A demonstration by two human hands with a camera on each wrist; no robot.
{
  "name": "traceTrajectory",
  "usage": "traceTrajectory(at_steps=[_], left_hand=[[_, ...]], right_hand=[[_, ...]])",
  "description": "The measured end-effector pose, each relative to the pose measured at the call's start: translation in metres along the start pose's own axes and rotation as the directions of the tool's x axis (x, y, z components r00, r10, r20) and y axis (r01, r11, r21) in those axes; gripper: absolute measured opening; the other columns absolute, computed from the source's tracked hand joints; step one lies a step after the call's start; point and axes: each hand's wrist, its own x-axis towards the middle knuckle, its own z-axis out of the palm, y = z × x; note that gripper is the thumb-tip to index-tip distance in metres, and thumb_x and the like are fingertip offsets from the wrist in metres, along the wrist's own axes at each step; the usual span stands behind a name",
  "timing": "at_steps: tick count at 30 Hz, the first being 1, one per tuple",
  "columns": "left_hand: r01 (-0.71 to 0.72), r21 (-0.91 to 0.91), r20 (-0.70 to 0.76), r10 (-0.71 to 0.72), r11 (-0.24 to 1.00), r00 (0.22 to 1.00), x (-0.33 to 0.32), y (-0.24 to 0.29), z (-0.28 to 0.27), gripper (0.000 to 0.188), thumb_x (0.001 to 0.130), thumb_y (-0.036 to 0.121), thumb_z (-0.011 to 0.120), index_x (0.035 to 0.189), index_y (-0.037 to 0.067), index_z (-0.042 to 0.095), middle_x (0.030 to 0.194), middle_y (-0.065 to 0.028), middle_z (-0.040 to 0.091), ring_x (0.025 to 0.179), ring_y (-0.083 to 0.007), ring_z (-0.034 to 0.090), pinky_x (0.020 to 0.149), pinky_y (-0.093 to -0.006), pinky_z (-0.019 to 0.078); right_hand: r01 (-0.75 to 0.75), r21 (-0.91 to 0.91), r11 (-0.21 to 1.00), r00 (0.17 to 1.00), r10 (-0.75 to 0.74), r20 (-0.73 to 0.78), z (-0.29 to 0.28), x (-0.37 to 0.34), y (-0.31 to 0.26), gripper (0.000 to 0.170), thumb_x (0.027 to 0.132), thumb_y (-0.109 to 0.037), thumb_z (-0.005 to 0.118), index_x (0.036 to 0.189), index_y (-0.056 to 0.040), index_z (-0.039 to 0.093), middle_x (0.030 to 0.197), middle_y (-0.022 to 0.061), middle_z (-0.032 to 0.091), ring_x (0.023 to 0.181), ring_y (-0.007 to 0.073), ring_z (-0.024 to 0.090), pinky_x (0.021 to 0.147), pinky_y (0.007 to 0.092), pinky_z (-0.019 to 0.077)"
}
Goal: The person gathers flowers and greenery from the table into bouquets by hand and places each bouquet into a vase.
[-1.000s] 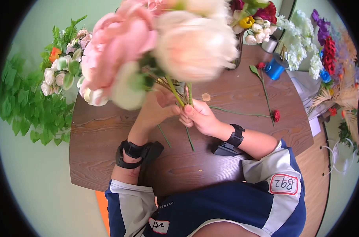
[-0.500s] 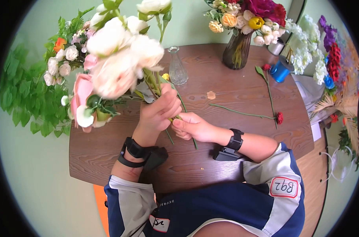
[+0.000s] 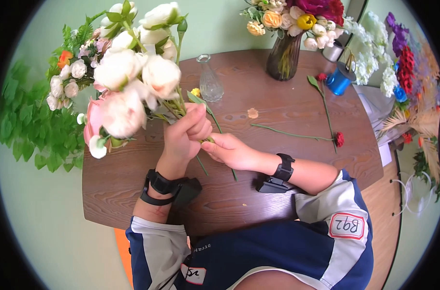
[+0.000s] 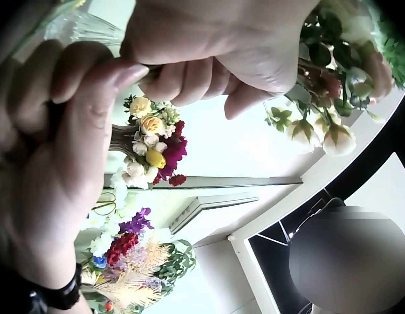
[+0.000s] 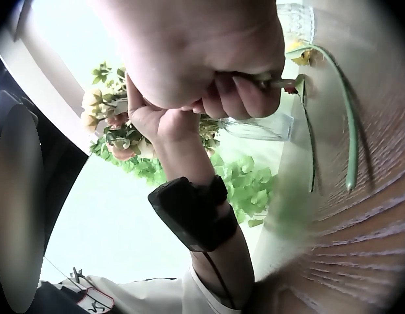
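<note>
A bouquet of white and pink roses or peonies (image 3: 118,72) leans to the upper left in the head view, above the table's left side. My left hand (image 3: 183,133) grips its stems just under the blooms, fingers curled round them. Lower down, my right hand (image 3: 235,153) pinches the stem ends between thumb and fingers, close against the left hand. In the right wrist view a stem end (image 5: 281,84) pokes out of the right fist. The left wrist view shows blooms (image 4: 336,85) beyond the left hand (image 4: 215,49). Most of the gripped stems are hidden by the fingers.
A clear glass vase (image 3: 211,82) stands behind the hands, beside a yellow flower (image 3: 196,92) lying down. A dark vase of mixed flowers (image 3: 283,58) and a blue spool (image 3: 341,79) are farther back. Red flowers (image 3: 339,139) on long stems lie at right.
The bouquet has swung left and away, uncovering the glass vase. My left hand, looser around the stems earlier, now closes round them; my right hand has shifted slightly left and down.
</note>
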Motion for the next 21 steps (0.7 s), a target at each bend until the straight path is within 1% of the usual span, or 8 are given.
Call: traceTrajectory(at_steps=[5, 8, 10, 11, 15, 19, 20, 21], left_hand=[[0.007, 0.05, -0.045, -0.005, 0.999, 0.999, 0.002, 0.001, -0.005, 0.036, 0.091, 0.012, 0.04, 0.056, 0.013, 0.03, 0.044, 0.006, 0.021, 0.036, -0.0054, 0.016, 0.039, -0.025, 0.0156], [-0.144, 0.045, 0.031, 0.143, 0.989, 0.989, 0.002, 0.001, -0.01, 0.039, 0.09, 0.009, 0.043, 0.054, 0.013, 0.029, 0.045, 0.0064, 0.022, 0.038, -0.0056, 0.017, 0.041, -0.0246, 0.0151], [-0.196, 0.102, 0.061, 0.19, 0.975, 0.98, 0.004, 0.001, -0.019, 0.039, 0.089, 0.01, 0.044, 0.054, 0.013, 0.028, 0.045, 0.0056, 0.022, 0.037, -0.0063, 0.018, 0.04, -0.025, 0.0155], [-0.247, 0.159, 0.091, 0.235, 0.956, 0.968, 0.005, 0.001, -0.024, 0.038, 0.089, 0.01, 0.044, 0.054, 0.013, 0.028, 0.045, 0.0047, 0.022, 0.036, -0.0069, 0.018, 0.04, -0.0253, 0.0158], [-0.324, 0.366, 0.054, 0.327, 0.872, 0.943, 0.004, -0.001, -0.033, 0.038, 0.088, 0.007, 0.047, 0.055, 0.011, 0.028, 0.049, 0.0035, 0.024, 0.041, -0.0078, 0.019, 0.043, -0.0256, 0.0172], [-0.35, 0.424, -0.055, 0.409, 0.835, 0.911, 0.003, -0.006, -0.04, 0.037, 0.087, 0.005, 0.047, 0.056, 0.011, 0.028, 0.051, 0.003, 0.025, 0.043, -0.0081, 0.019, 0.045, -0.0258, 0.0177], [-0.363, 0.356, 0.129, 0.339, 0.861, 0.932, 0.005, 0.004, -0.042, 0.037, 0.087, 0.005, 0.047, 0.056, 0.011, 0.028, 0.051, 0.0028, 0.025, 0.043, -0.0083, 0.019, 0.045, -0.0258, 0.0175], [-0.365, 0.356, 0.124, 0.343, 0.86, 0.931, 0.005, 0.006, -0.038, 0.037, 0.087, 0.005, 0.047, 0.056, 0.011, 0.028, 0.051, 0.0028, 0.025, 0.043, -0.0083, 0.019, 0.045, -0.0258, 0.0175]], right_hand=[[-0.08, -0.287, 0.955, 0.997, 0.079, -0.014, -0.013, 0.004, -0.022, 0.031, 0.09, -0.029, 0.052, 0.077, -0.0015, 0.049, 0.06, 0.0085, 0.051, 0.055, 0.0182, 0.048, 0.053, 0.0328, 0.04], [-0.143, -0.637, 0.757, 0.99, 0.122, -0.077, -0.032, 0.001, -0.04, 0.035, 0.079, -0.03, 0.065, 0.086, 0.0023, 0.054, 0.077, 0.0225, 0.06, 0.077, 0.0377, 0.059, 0.065, 0.0421, 0.0454], [-0.22, -0.95, 0.222, 0.972, 0.133, -0.194, -0.047, -0.006, -0.052, 0.037, 0.076, -0.031, 0.067, 0.092, 0.001, 0.058, 0.086, 0.0196, 0.063, 0.086, 0.0341, 0.061, 0.075, 0.0398, 0.0489], [-0.298, -0.955, 0.007, 0.949, 0.113, -0.295, -0.059, -0.005, -0.053, 0.035, 0.075, -0.032, 0.066, 0.091, -0.0013, 0.062, 0.086, 0.0159, 0.064, 0.086, 0.0309, 0.062, 0.074, 0.0382, 0.0502], [-0.647, -0.684, -0.337, 0.713, 0.049, -0.699, -0.132, -0.009, -0.064, 0.015, 0.077, -0.019, 0.059, 0.081, -0.0085, 0.069, 0.084, 0.0112, 0.067, 0.08, 0.0273, 0.066, 0.066, 0.0343, 0.0529], [-0.771, -0.544, -0.331, 0.568, 0.031, -0.823, -0.229, -0.055, -0.083, 0.023, 0.078, -0.018, 0.055, 0.095, -0.0085, 0.067, 0.099, 0.0136, 0.065, 0.094, 0.0284, 0.063, 0.076, 0.0377, 0.0509], [-0.836, -0.46, -0.3, 0.46, 0.077, -0.885, -0.229, -0.061, -0.1, 0.026, 0.076, -0.02, 0.059, 0.098, -0.0084, 0.066, 0.103, 0.0144, 0.063, 0.097, 0.0292, 0.061, 0.077, 0.0383, 0.0503], [-0.807, -0.483, -0.34, 0.488, 0.076, -0.869, -0.232, -0.062, -0.101, 0.025, 0.072, -0.017, 0.061, 0.095, -0.0067, 0.066, 0.097, 0.0141, 0.065, 0.089, 0.0271, 0.064, 0.076, 0.0375, 0.0503]])
